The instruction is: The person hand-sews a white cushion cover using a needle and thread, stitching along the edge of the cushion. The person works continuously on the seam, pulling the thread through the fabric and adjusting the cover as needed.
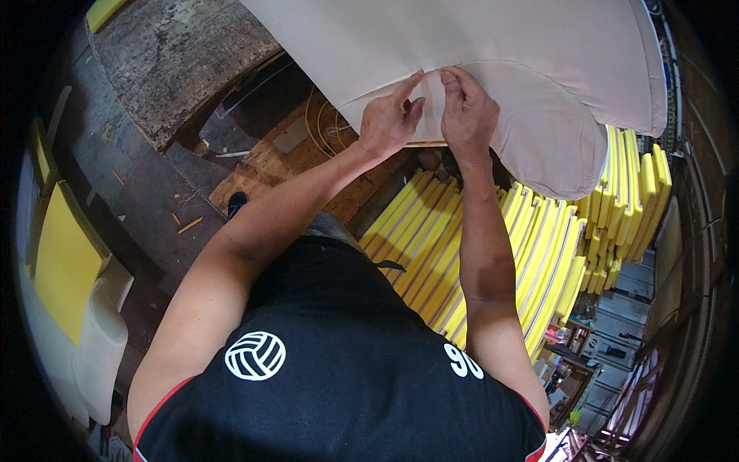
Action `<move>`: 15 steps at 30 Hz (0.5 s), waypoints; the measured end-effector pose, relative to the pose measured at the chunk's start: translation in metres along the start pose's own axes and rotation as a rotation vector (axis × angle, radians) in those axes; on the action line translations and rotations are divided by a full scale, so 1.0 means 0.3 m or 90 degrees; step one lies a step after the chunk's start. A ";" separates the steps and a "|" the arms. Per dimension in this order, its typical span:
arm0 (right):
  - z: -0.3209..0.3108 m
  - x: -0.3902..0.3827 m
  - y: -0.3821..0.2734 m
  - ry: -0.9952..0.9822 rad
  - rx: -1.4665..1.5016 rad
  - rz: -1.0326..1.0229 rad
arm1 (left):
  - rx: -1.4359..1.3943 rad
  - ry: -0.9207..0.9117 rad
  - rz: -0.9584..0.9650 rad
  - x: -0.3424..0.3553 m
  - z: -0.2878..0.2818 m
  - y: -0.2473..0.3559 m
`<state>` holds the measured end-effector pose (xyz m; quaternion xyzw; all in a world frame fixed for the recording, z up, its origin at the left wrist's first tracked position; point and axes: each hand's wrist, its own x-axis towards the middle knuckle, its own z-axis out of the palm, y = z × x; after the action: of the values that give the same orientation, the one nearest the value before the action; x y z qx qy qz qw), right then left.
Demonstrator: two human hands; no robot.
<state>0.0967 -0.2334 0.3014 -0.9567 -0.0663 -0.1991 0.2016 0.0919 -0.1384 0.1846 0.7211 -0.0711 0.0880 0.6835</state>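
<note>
A large cream fabric-covered piece (500, 27) fills the top of the head view, with a curved seam and a rounded, wrinkled lower section. My left hand (391, 119) is at the seam, its index finger reaching along the fabric and its other fingers curled against it. Just right of it, my right hand (468, 112) has bent fingers closed on the same seam. A narrow strip of fabric shows between the two hands. What lies under my fingertips is partly hidden.
Yellow foam-topped curved boards (416, 254) stand stacked below and right of the piece. At upper left is a worn wooden platform (181, 61); wooden boards with yellow cable (273, 177) lie beneath. A padded piece with yellow foam (65, 262) stands at far left, beside scraps on the floor.
</note>
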 end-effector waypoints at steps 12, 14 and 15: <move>0.079 -0.024 0.008 0.151 0.129 0.028 | 0.296 -0.151 0.168 -0.081 -0.147 0.064; 0.097 -0.049 0.005 0.207 0.240 0.070 | 0.224 -0.067 0.150 -0.059 -0.176 0.096; 0.103 -0.059 -0.004 0.225 0.272 0.094 | 0.171 -0.024 0.124 -0.039 -0.170 0.084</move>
<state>0.0913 -0.2202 0.2686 -0.8454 -0.0006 -0.3291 0.4207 0.0733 -0.0892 0.2091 0.7973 -0.1412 0.1488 0.5677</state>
